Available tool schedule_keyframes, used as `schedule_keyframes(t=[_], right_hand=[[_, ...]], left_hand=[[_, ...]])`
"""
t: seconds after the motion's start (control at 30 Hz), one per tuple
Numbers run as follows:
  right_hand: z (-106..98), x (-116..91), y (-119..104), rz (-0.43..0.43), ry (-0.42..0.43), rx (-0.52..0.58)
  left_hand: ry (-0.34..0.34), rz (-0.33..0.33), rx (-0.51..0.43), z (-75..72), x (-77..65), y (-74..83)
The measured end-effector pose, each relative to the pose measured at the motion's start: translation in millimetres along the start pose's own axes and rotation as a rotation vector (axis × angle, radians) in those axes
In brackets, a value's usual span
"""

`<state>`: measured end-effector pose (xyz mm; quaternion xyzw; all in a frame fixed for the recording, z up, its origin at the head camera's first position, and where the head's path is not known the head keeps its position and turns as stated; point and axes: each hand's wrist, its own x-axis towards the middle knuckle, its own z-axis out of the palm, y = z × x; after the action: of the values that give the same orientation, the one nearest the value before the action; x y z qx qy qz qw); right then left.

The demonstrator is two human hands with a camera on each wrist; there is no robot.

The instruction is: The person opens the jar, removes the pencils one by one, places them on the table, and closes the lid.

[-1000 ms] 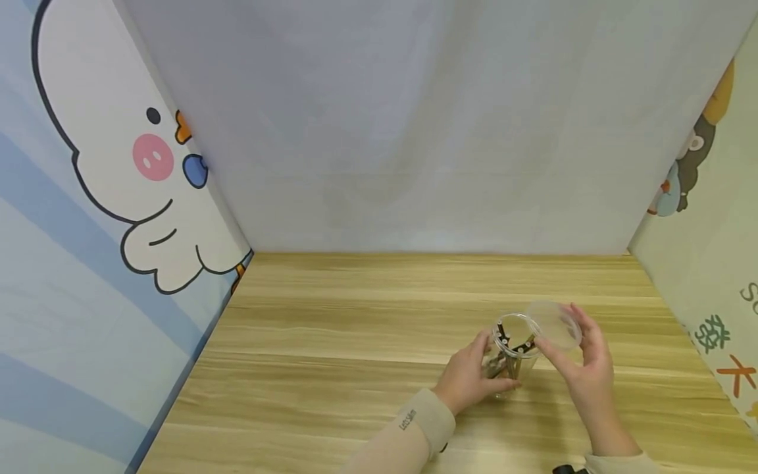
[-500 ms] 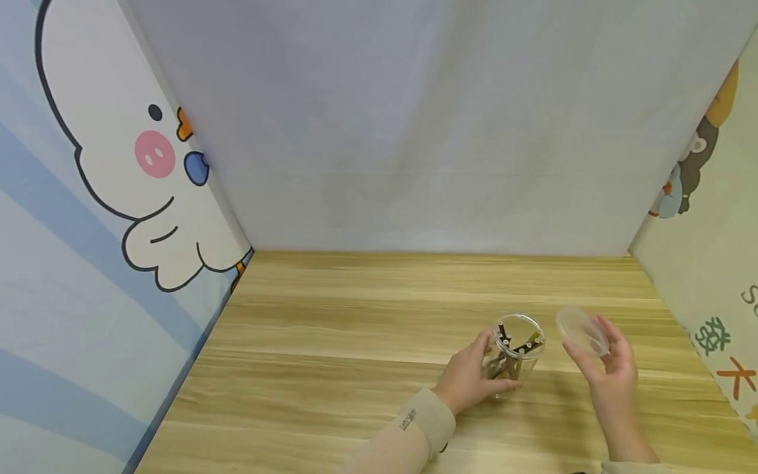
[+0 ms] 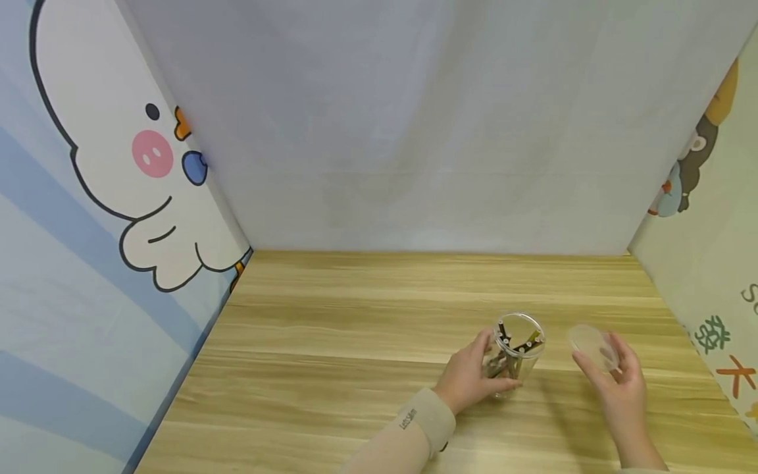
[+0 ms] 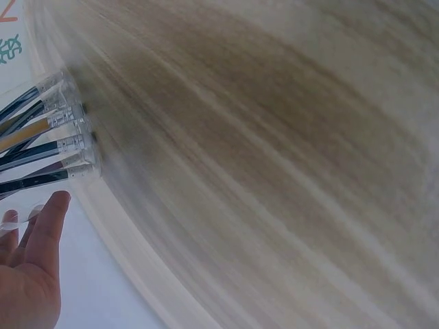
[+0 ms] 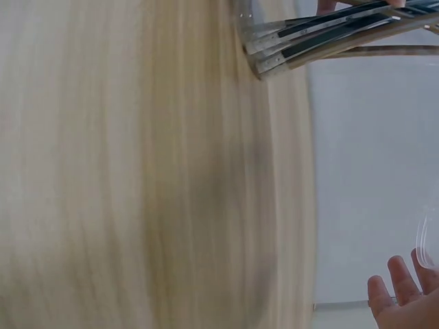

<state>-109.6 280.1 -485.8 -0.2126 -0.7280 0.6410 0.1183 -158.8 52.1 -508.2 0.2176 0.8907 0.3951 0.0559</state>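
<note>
A clear round jar (image 3: 529, 370) stands upright and uncovered, right of centre in the head view. Inside it lean several slim dark and yellowish pen-like sticks (image 4: 31, 163), their lower ends showing through the jar in the left wrist view. My left hand (image 3: 470, 376) grips the jar from its left side, thumb across the near wall. Off to the jar's right, my right hand (image 3: 624, 388) holds a translucent round lid (image 3: 588, 343) by its edge between thumb and fingers. The right wrist view catches only an edge of this lid (image 5: 426, 248), beside the fingertips.
Beneath everything is a wood-grain table (image 3: 331, 329). A pale grey backdrop (image 3: 385, 131) rises along its far edge. Cartoon-printed panels flank it, the left panel (image 3: 89, 316) showing a white duck and the right panel (image 3: 705, 276) coloured figures and characters.
My right hand has carried the lid away from the jar's rim, to the right and slightly nearer me. The left hand and jar have stayed in place.
</note>
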Motion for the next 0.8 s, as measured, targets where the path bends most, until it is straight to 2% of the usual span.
schedule_keyframes(t=[0.23, 0.3, 0.47, 0.53, 0.8], right_hand=[[-14, 6, 21, 0.08, 0.004, 0.005], [-18, 7, 27, 0.102, -0.018, -0.011], [-21, 12, 36, 0.118, -0.096, -0.145], [-21, 14, 39, 0.119, -0.103, -0.186], [-24, 24, 51, 0.151, -0.206, -0.259]], left_hand=[[0.005, 0.005, 0.014, 0.5, 0.4, -1.2], [0.003, 0.008, 0.006, 1.0, 0.3, -1.3], [0.002, 0.01, -0.007, 0.8, -0.3, -1.5], [0.002, 0.009, -0.01, 0.5, -0.7, -1.4], [0.004, -0.013, -0.019, 1.1, -2.0, -0.5]])
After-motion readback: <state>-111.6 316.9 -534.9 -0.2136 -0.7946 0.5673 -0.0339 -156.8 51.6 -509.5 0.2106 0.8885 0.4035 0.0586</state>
